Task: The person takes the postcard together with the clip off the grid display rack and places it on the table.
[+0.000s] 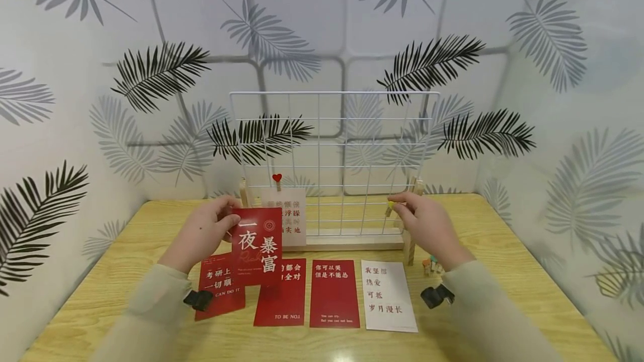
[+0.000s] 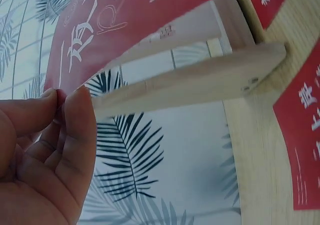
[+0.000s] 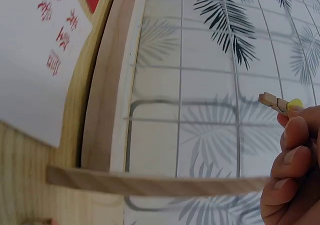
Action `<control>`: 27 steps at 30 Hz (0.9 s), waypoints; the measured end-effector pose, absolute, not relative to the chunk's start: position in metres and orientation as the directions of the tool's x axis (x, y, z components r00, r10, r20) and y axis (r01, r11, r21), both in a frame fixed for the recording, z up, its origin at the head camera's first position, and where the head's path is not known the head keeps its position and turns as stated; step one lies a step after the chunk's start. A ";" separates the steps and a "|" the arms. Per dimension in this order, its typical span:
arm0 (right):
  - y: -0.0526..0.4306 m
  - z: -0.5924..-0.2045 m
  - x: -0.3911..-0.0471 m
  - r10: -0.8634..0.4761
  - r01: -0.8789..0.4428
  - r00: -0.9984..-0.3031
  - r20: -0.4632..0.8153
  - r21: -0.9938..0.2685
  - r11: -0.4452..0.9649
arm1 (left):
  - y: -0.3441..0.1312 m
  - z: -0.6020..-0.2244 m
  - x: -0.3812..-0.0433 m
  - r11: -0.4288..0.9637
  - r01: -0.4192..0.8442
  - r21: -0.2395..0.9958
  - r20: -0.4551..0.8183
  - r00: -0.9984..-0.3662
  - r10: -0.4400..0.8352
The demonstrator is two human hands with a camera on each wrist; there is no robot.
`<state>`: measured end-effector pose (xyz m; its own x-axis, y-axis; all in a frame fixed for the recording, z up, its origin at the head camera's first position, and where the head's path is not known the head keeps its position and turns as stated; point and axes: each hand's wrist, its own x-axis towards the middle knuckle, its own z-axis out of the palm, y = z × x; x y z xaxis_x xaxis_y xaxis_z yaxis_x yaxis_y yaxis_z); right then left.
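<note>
My left hand pinches a red card with white characters by its upper left edge, held up in front of the wire grid's lower left. In the left wrist view thumb and finger meet at the corner of this card. My right hand pinches a small wooden clothespin with a yellow top, near the lower right of the white wire grid. The right wrist view has the clothespin pointing away from the fingertips. Behind the red card, a pale card hangs from a clip with a red heart.
Several cards lie in a row before the grid: a red card at left, two more red ones, and a white card at right. Small colourful clips lie beside the wooden stand. The table meets patterned walls.
</note>
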<state>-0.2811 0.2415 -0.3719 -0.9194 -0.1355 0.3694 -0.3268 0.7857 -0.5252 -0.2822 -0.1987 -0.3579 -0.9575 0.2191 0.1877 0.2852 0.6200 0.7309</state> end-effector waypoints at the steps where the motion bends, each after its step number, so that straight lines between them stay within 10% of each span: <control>1: 0.245 -0.374 -0.280 -0.130 -0.321 -0.921 0.366 -0.530 0.785 | -0.203 -0.358 -0.283 0.623 0.286 0.727 0.189 -0.957 0.220; 27: 0.339 -0.414 -0.255 -0.019 -0.138 -0.978 0.206 -0.579 0.804 | -0.282 -0.371 -0.307 0.712 0.278 0.645 0.262 -0.955 0.136</control>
<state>-0.2551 0.3388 -0.4136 -0.9783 -0.0193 0.2064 -0.1379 0.8038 -0.5787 -0.3068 -0.2817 -0.3707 -0.9555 0.1356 0.2620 0.2779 0.7117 0.6451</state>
